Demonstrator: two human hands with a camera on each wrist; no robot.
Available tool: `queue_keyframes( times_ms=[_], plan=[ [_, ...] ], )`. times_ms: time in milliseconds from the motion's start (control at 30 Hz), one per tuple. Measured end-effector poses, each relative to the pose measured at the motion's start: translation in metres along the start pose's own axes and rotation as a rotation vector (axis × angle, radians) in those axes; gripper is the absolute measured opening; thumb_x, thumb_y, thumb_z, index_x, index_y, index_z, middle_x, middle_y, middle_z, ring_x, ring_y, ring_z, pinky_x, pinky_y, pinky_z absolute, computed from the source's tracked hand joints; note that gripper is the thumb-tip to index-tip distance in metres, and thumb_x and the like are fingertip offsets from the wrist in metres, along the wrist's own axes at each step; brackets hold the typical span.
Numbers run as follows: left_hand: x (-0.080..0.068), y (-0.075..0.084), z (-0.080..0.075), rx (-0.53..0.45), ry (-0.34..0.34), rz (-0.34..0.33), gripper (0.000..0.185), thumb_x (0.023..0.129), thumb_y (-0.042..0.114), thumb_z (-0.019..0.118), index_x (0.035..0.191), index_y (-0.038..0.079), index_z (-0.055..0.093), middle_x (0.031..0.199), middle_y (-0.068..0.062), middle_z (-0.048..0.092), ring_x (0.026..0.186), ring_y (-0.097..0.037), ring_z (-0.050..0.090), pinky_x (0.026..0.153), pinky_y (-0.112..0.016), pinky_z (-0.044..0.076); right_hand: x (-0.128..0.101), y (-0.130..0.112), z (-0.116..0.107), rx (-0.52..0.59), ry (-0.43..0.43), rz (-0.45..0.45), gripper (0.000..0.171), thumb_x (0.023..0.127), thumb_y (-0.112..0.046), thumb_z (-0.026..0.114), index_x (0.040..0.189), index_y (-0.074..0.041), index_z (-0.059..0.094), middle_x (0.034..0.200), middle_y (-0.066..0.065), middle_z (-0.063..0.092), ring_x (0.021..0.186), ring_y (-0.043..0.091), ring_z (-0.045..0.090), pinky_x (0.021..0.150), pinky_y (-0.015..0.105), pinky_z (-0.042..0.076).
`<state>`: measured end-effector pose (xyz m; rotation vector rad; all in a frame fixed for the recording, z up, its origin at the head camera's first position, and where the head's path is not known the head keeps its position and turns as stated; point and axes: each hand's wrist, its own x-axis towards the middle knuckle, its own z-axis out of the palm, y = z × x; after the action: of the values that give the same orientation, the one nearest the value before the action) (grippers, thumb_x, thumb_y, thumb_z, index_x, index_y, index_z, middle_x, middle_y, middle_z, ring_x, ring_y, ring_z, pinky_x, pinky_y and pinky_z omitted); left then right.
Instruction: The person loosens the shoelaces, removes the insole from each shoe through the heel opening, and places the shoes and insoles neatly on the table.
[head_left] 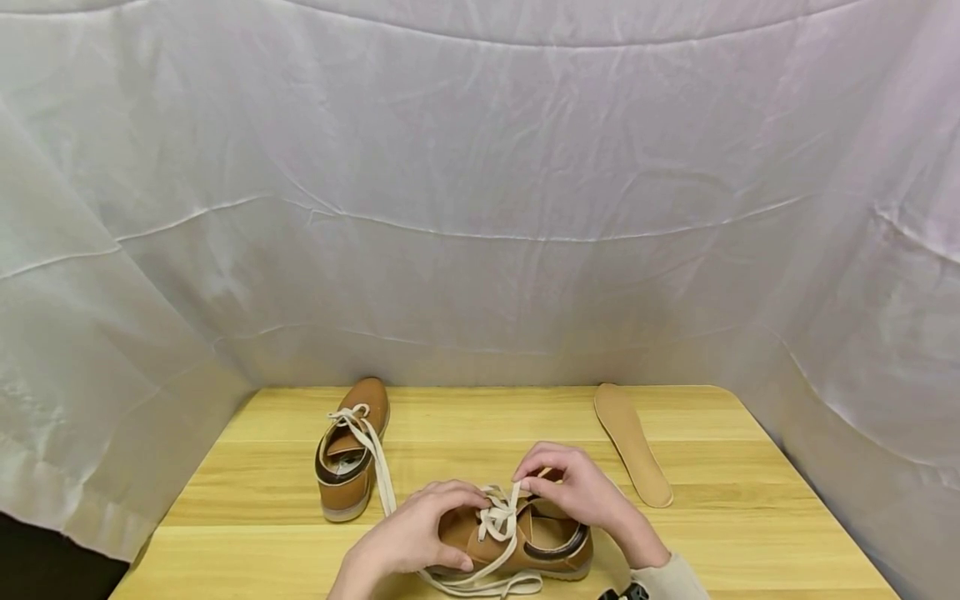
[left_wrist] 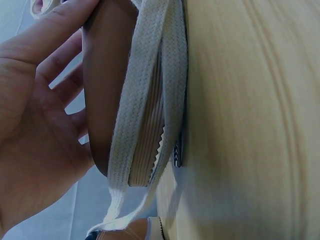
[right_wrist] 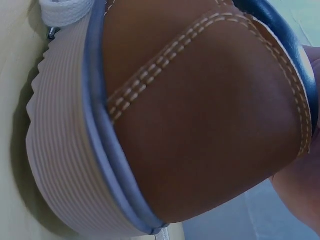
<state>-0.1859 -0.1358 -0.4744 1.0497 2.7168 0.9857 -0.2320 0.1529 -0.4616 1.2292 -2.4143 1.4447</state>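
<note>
**Two hands at the laces of the near shoe**

A white sheet [head_left: 480,208] hangs behind and to both sides of the wooden bench [head_left: 750,542]. On the bench's near edge, at centre, lies the near shoe [head_left: 517,542], tan with a pale ribbed sole, its toe to the left and its heel to the right. A second shoe [head_left: 350,454] of the same kind stands farther back on the left, toe pointing away, its lace trailing toward the near one. A tan insole [head_left: 632,442] lies flat at the far right, well apart from both shoes.

The left hand [head_left: 408,533] rests over the toe of the near shoe, fingers curled down onto the laces [head_left: 497,521]. The right hand [head_left: 577,487] sits over the shoe's opening, fingers bent and pinching a lace end above the tongue. A loose loop of lace lies on the bench in front of the sole. The left wrist view shows a flat lace running along the ribbed sole beside the palm.
</note>
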Motion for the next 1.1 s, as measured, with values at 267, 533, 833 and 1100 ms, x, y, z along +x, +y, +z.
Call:
queue_keyframes(
  times_ms=[267, 533, 833, 1100],
  plan=[
    [0.0002, -0.0006, 0.0002, 0.004, -0.002, -0.002, 0.064, 0.077, 0.034, 0.093, 0.135, 0.030, 0.066, 0.140, 0.011, 0.062, 0.134, -0.015, 0.055, 0.112, -0.048, 0.045, 0.0001, 0.0026, 0.0002, -0.005, 0.063, -0.013, 0.010, 0.096, -0.008, 0.074, 0.102, -0.016, 0.078, 0.101, -0.004, 0.073, 0.089, 0.008, 0.067, 0.066, 0.030, 0.060],
    [-0.0001, -0.0013, 0.0003, -0.003, -0.006, -0.005, 0.064, 0.078, 0.035, 0.093, 0.136, 0.030, 0.066, 0.141, 0.012, 0.061, 0.134, -0.015, 0.054, 0.112, -0.049, 0.045, -0.0004, 0.0020, -0.0030, 0.013, 0.129, 0.017, 0.010, 0.097, -0.006, 0.072, 0.103, -0.011, 0.078, 0.101, 0.003, 0.073, 0.086, 0.008, 0.066, 0.061, 0.028, 0.060],
    [0.0002, -0.0011, -0.0004, -0.005, -0.012, -0.006, 0.065, 0.078, 0.035, 0.092, 0.137, 0.029, 0.066, 0.141, 0.011, 0.061, 0.135, -0.016, 0.054, 0.112, -0.049, 0.045, 0.0003, 0.0013, -0.0052, -0.004, 0.200, 0.024, 0.010, 0.096, -0.005, 0.073, 0.103, -0.011, 0.078, 0.101, 0.003, 0.073, 0.083, 0.009, 0.065, 0.058, 0.027, 0.059],
    [0.0001, -0.0015, 0.0004, 0.004, -0.010, -0.011, 0.065, 0.078, 0.035, 0.092, 0.136, 0.028, 0.066, 0.141, 0.011, 0.061, 0.135, -0.015, 0.054, 0.113, -0.049, 0.045, 0.0004, 0.0023, -0.0086, 0.007, 0.259, 0.030, 0.014, 0.096, -0.002, 0.071, 0.102, -0.013, 0.078, 0.101, 0.006, 0.073, 0.085, 0.009, 0.065, 0.056, 0.027, 0.058]
  ],
)
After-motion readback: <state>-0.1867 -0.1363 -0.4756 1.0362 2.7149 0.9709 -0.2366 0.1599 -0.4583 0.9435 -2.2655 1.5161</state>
